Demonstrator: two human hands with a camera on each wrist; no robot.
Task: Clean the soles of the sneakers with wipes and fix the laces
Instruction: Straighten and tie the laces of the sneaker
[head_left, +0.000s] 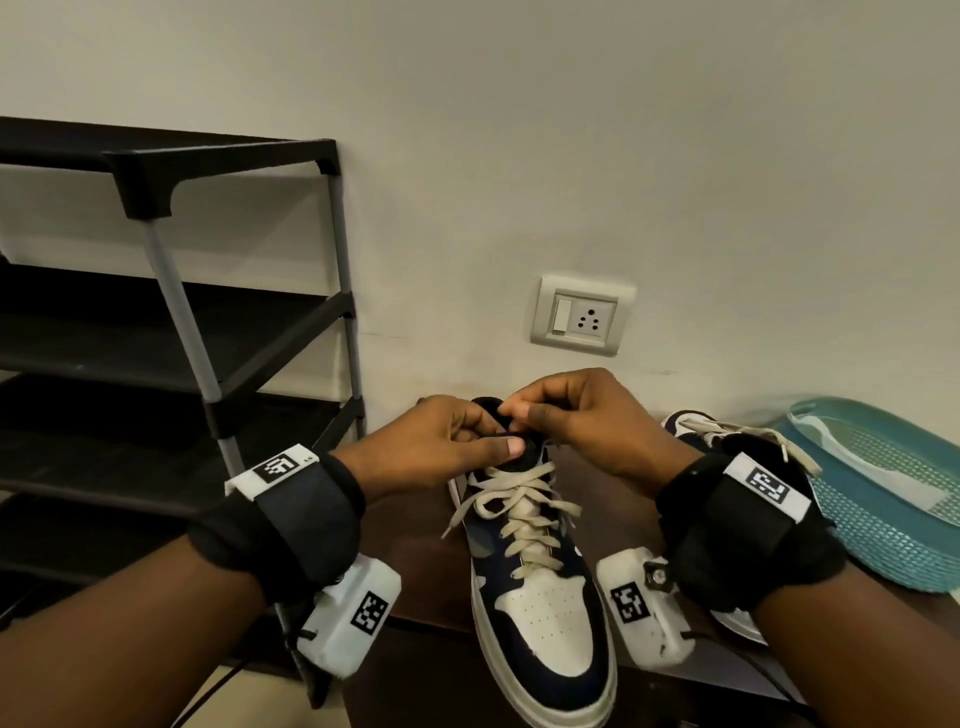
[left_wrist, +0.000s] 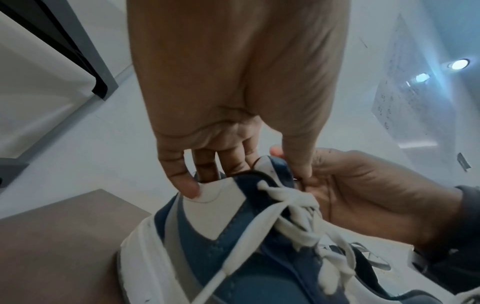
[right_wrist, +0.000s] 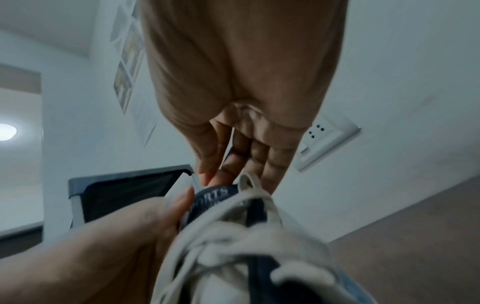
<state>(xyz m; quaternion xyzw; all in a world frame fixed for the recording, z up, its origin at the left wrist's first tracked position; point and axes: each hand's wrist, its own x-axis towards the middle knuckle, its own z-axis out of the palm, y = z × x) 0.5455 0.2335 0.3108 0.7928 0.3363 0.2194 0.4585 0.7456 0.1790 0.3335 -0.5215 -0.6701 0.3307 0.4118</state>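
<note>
Centre of table (head_left: 415, 675): near sneaker (head_left: 540, 613) upright, laces (head_left: 519, 512) threaded but untied. Left hand (head_left: 441, 447) and right hand (head_left: 576, 415) both pinch its tongue (right_wrist: 210, 195). Second sneaker (head_left: 727, 436), far right, looks unlaced. Sole cleaning status: can't tell.

A home interior, likely an entry or storage corner: a black multi-tier shoe rack (head_left: 171, 312) with grey poles stands at the left of the frame against a plain off-white wall (head_left: 571, 130). A domestic switch-and-socket plate (head_left: 581, 315) is set low in that wall at centre. At the right edge, a teal plastic laundry-style basket (head_left: 893, 519) rests on a brown bench (head_left: 431, 561). Sneakers (head_left: 540, 597) sit on the bench at lower centre, and recessed ceiling lights (left_wrist: 458, 64) show in the left wrist view, upper right.
</note>
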